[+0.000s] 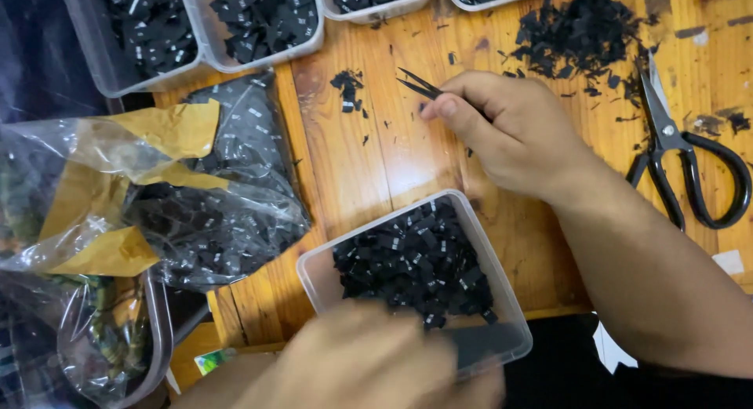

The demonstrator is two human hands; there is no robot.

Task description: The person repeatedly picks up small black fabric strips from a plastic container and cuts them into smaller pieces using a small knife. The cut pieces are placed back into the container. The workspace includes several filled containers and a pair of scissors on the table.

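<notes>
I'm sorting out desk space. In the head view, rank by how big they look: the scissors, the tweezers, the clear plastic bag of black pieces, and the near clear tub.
1. Clear plastic bag of black pieces, largest.
2. Near clear tub; closer to the camera and partly hidden by the left hand.
3. Scissors.
4. Tweezers, mostly hidden in the right hand.

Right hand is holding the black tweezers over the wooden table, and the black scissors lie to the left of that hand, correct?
Not quite. The head view shows the right hand holding the black tweezers over the wooden table, but the black scissors lie to its right, not its left.
</notes>
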